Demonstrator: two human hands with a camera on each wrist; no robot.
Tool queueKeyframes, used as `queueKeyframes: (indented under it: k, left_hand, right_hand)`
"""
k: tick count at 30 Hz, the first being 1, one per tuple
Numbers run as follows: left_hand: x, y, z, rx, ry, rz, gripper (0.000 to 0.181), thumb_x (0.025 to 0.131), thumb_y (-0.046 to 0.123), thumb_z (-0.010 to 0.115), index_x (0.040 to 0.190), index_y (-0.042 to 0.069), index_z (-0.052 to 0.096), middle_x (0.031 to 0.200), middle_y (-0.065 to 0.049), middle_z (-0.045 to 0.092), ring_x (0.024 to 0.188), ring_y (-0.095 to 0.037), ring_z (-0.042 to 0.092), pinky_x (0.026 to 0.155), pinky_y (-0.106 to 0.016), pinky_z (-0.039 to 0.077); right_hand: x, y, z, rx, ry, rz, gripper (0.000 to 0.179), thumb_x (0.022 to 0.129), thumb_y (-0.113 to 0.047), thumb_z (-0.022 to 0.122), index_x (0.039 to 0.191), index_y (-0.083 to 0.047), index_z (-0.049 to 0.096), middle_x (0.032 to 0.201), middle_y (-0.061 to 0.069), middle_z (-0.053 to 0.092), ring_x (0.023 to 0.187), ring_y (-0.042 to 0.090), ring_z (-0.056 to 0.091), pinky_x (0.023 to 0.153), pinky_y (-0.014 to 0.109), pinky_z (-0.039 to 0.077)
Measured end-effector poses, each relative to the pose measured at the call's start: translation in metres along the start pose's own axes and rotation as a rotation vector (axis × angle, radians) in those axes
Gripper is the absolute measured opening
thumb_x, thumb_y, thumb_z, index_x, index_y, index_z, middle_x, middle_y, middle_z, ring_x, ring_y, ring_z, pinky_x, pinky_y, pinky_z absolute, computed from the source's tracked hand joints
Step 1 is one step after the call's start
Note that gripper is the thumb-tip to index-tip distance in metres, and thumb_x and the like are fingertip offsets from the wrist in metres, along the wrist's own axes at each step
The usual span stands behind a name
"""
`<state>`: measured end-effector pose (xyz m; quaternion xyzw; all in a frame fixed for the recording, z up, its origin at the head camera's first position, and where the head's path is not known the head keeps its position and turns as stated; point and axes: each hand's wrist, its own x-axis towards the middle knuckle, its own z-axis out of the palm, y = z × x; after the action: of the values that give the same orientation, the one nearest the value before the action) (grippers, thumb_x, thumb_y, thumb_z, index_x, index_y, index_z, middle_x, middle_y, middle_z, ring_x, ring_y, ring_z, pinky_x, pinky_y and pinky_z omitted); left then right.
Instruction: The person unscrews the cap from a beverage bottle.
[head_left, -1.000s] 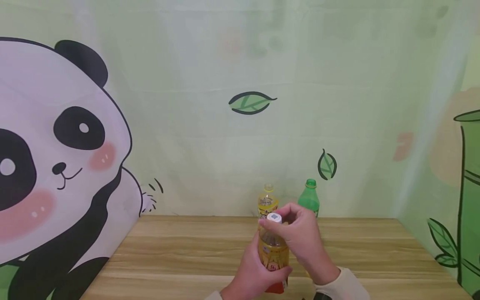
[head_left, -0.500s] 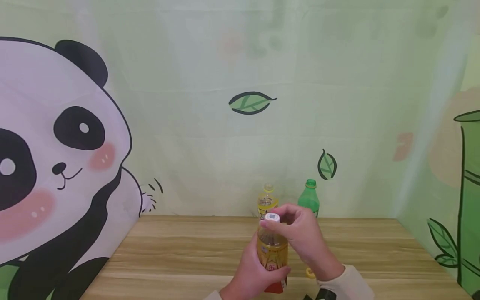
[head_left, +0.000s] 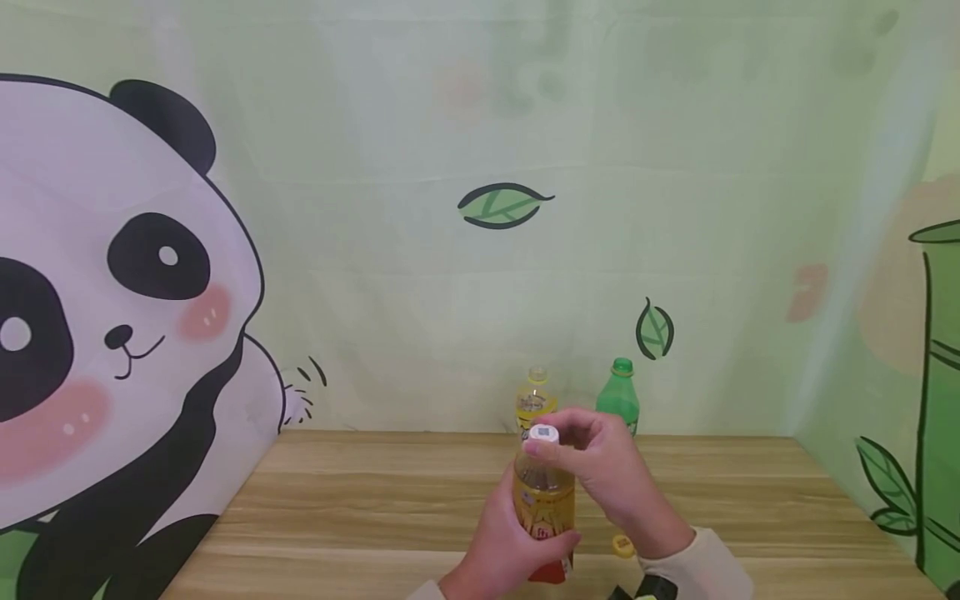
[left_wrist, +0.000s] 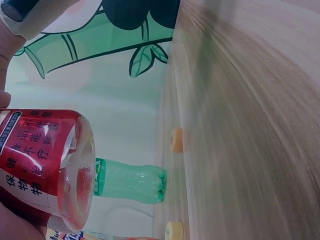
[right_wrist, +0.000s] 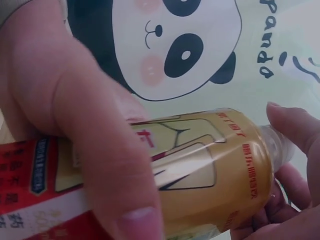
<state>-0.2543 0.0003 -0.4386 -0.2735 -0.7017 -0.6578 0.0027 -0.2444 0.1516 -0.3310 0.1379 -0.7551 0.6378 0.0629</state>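
A drink bottle (head_left: 546, 508) with a gold and red label stands upright between the hands. My left hand (head_left: 502, 537) grips its body, the thumb lying across the front of the label. At the neck, my right hand (head_left: 607, 467) pinches the white cap (head_left: 543, 432) between thumb and fingers. In the left wrist view the red lower end of the bottle (left_wrist: 40, 165) is held above the table. The right wrist view shows the gold label (right_wrist: 200, 170) close up, with the left thumb (right_wrist: 110, 150) over it; the cap is hidden there by the fingers.
Behind the hands stand an uncapped yellow-labelled bottle (head_left: 534, 402) and a green bottle (head_left: 618, 400). A yellow cap (head_left: 622, 546) lies on the wooden table (head_left: 360, 500) by the right forearm. The left wrist view shows an orange cap (left_wrist: 177, 140) and a pale yellow cap (left_wrist: 174, 231).
The white cap has turned, and the bottle has shifted slightly left with it. My right wrist has moved a little right, bringing the yellow cap on the table into view.
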Motion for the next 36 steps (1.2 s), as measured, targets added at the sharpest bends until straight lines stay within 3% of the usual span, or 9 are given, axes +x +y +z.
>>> queueKeyframes:
  k: [6, 14, 21, 27, 36]
  left_hand:
    - [0.001, 0.001, -0.001, 0.018, 0.015, -0.007, 0.079, 0.081, 0.024, 0.086, 0.144, 0.035, 0.04, 0.127, 0.004, 0.062, 0.109, -0.017, 0.065, 0.093, -0.029, 0.056]
    - [0.002, 0.0, 0.002, 0.041, 0.022, 0.033, 0.079, 0.081, 0.023, 0.086, 0.144, 0.033, 0.041, 0.126, 0.003, 0.063, 0.107, -0.015, 0.066, 0.091, -0.028, 0.057]
    - [0.003, -0.001, 0.003, 0.023, 0.017, 0.054, 0.08, 0.08, 0.018, 0.086, 0.145, 0.032, 0.041, 0.126, 0.002, 0.063, 0.106, -0.015, 0.066, 0.091, -0.028, 0.058]
    - [0.002, 0.0, 0.003, 0.024, 0.013, 0.036, 0.081, 0.081, 0.017, 0.085, 0.145, 0.035, 0.04, 0.128, 0.003, 0.062, 0.108, -0.016, 0.065, 0.092, -0.028, 0.057]
    - [0.002, 0.0, 0.001, -0.011, -0.005, 0.007, 0.08, 0.082, 0.022, 0.085, 0.146, 0.037, 0.038, 0.129, 0.004, 0.062, 0.11, -0.019, 0.065, 0.093, -0.029, 0.057]
  right_hand:
    - [-0.003, 0.0, 0.006, -0.06, 0.121, -0.008, 0.036, 0.076, -0.027, 0.091, 0.105, -0.013, 0.075, 0.102, 0.006, 0.071, 0.092, 0.023, 0.063, 0.079, 0.031, 0.057]
    - [-0.005, 0.0, 0.016, -0.043, 0.261, -0.021, 0.046, 0.068, -0.025, 0.097, 0.091, -0.005, 0.062, 0.083, 0.005, 0.065, 0.074, 0.018, 0.058, 0.064, 0.027, 0.053]
    - [-0.005, 0.0, 0.02, -0.043, 0.296, -0.047, 0.046, 0.067, -0.023, 0.097, 0.086, -0.005, 0.06, 0.078, 0.003, 0.062, 0.07, 0.015, 0.056, 0.06, 0.025, 0.052]
    - [-0.006, 0.0, 0.02, -0.018, 0.307, -0.05, 0.042, 0.068, -0.02, 0.097, 0.084, -0.002, 0.062, 0.08, 0.003, 0.064, 0.071, 0.014, 0.056, 0.06, 0.024, 0.052]
    - [-0.006, 0.0, 0.017, -0.012, 0.254, -0.01, 0.036, 0.072, -0.022, 0.094, 0.09, -0.003, 0.07, 0.09, 0.005, 0.067, 0.081, 0.019, 0.059, 0.069, 0.026, 0.055]
